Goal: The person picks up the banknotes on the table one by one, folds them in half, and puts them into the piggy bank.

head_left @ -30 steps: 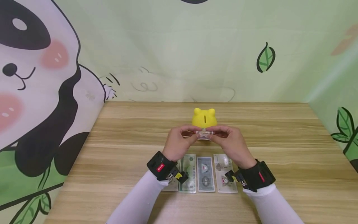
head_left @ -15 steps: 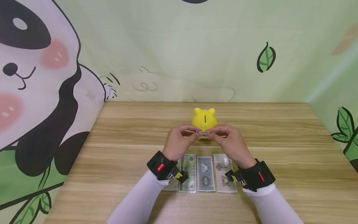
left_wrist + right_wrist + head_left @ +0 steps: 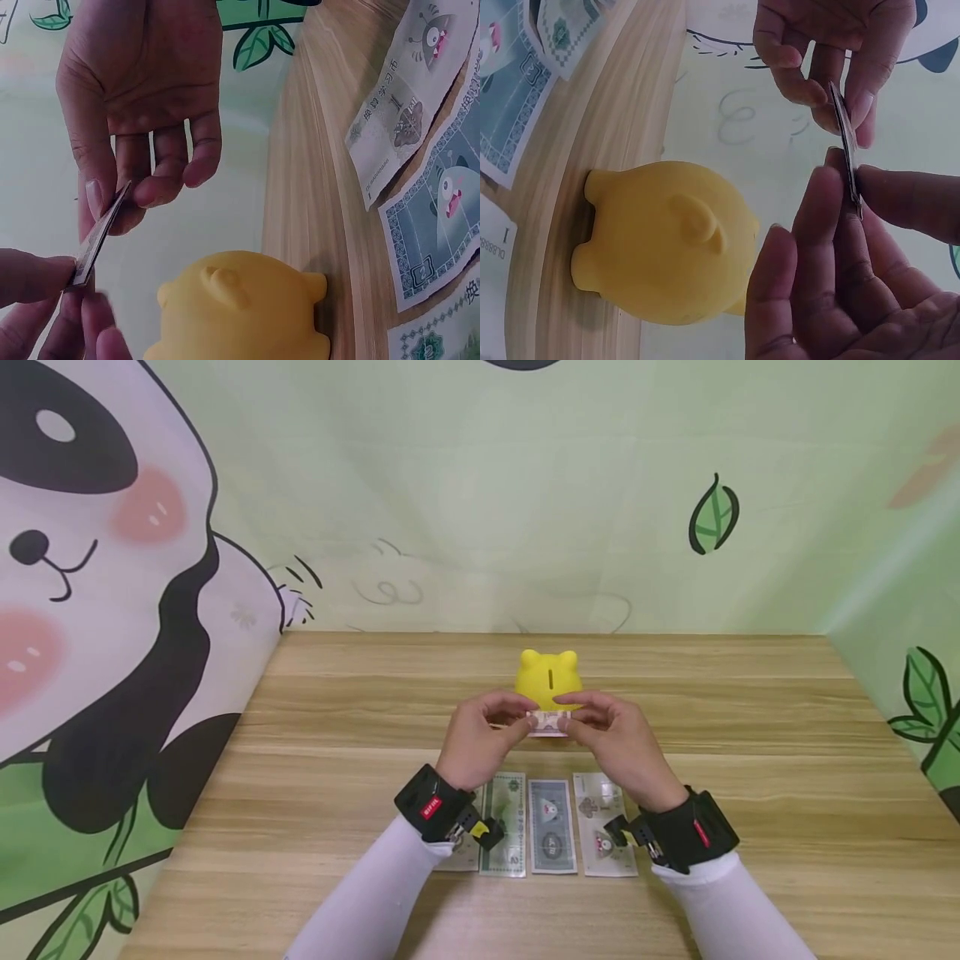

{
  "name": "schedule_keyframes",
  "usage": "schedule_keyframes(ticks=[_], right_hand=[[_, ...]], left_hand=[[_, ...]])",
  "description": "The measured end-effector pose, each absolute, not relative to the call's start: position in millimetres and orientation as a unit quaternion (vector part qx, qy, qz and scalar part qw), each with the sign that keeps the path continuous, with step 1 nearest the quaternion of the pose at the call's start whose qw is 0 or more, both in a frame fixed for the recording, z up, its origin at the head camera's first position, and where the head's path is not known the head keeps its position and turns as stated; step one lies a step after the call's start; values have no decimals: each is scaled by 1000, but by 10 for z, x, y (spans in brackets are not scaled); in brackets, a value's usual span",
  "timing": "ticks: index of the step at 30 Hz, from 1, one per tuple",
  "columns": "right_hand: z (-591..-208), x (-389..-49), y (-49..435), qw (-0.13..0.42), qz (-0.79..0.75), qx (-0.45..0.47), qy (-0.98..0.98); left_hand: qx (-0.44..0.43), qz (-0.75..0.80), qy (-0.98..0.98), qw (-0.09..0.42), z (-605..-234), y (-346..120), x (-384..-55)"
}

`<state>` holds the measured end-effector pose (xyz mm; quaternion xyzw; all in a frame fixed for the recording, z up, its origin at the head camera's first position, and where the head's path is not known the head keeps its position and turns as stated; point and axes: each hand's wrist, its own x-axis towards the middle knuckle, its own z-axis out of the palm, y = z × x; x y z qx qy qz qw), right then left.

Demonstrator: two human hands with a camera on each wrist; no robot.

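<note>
A small folded play banknote (image 3: pixel 549 722) is stretched between my two hands, just in front of the yellow piggy bank (image 3: pixel 536 678). My left hand (image 3: pixel 476 739) pinches its left end between thumb and fingers, and my right hand (image 3: pixel 621 743) pinches the right end. In both wrist views the folded note (image 3: pixel 96 240) appears nearly edge-on as a thin, layered strip. The piggy bank (image 3: pixel 664 247) stands on the table below the note, its coin slot showing on top in the head view.
Several play banknotes lie in a row nearer to me: a green one (image 3: pixel 510 835), a blue-grey one (image 3: pixel 552 827), a pale one (image 3: pixel 592 793) on the right and another pale one (image 3: pixel 459 862) partly hidden by my left wrist. A printed panda backdrop (image 3: pixel 465 485) rises behind the wooden table (image 3: pixel 360 693).
The folded note was tilted to a thinner strip half a second ago and now turns its printed face upward. My fingertips shift slightly on it; the piggy bank and other notes stay put.
</note>
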<state>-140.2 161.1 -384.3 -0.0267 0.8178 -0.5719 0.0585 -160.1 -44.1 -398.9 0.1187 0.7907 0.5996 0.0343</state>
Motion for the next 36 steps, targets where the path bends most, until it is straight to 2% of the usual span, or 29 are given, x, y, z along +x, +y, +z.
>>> schedule_keyframes(ticks=[11, 36], right_hand=[[-3877, -1420, 1618, 69, -582, -25, 810], [-3860, -1396, 1607, 69, -579, -30, 812]], left_hand=[[94, 661, 738, 99, -3987, -435, -1601], [102, 654, 744, 94, -4002, -438, -1596]])
